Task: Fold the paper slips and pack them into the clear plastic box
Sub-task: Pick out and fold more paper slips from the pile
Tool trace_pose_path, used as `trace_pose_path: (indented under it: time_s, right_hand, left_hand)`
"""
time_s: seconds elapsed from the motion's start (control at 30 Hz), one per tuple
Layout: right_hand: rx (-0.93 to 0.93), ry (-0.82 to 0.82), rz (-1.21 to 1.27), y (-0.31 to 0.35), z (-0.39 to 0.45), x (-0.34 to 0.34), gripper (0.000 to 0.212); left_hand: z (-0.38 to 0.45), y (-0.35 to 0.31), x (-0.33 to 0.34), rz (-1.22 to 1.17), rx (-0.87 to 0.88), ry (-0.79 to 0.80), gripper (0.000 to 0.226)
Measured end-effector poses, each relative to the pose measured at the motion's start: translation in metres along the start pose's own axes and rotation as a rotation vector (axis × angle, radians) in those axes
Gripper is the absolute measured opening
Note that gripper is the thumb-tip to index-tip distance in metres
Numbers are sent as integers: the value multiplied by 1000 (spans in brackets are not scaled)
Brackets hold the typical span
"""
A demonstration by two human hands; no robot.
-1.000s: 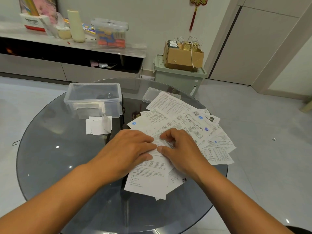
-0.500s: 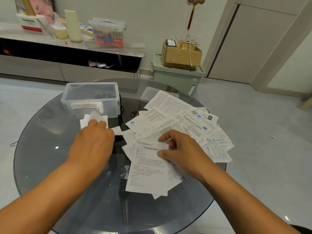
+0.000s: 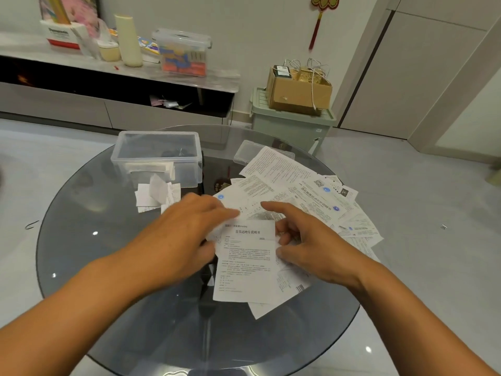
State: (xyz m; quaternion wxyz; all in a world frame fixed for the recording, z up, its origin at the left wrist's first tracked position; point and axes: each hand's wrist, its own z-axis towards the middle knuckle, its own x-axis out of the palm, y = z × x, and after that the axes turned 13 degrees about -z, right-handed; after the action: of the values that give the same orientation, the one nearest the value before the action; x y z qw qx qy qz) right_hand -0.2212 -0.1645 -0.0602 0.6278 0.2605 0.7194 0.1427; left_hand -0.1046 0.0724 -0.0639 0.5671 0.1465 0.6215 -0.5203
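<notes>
Paper slip (image 3: 245, 263) (top of the loose pile) lies between both hands on the glass worktop (image 3: 108, 267), long axis running near to far. Left hand (image 3: 179, 240) touches its left edge, right hand (image 3: 311, 246) its right, both grips loose, holding nothing. Clear plastic box (image 3: 157, 158) sits far-left, nearer the left hand.

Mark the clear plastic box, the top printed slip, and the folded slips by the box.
Clear plastic box (image 3: 189, 173): head view, front wall.
Top printed paper slip (image 3: 245, 267): head view, sheet middle.
Small pile of folded white slips (image 3: 151, 195): head view, top piece.
</notes>
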Motion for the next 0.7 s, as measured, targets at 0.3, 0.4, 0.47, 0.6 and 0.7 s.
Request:
trace_pose_path:
  time_s: [0.3, 0.4, 0.47, 0.6, 0.7]
  right_hand:
    - [-84, 60, -53, 5, -6, 8, 46]
    - [-73, 49, -41, 8, -11, 14, 31]
    - [-35, -21, 3, 11, -13, 20, 28]
    - [67, -125, 90, 12, -10, 29, 33]
    - [113, -165, 117, 10, -7, 30, 42]
  left_hand:
    - [5, 4, 17, -33, -16, 195, 46]
    - [3, 5, 17, -44, -43, 212, 45]
    - [4, 4, 17, -100, -62, 196, 36]
    - [7, 4, 11, -446, -224, 159, 28]
    - [6, -1, 5, -646, -336, 139, 34]
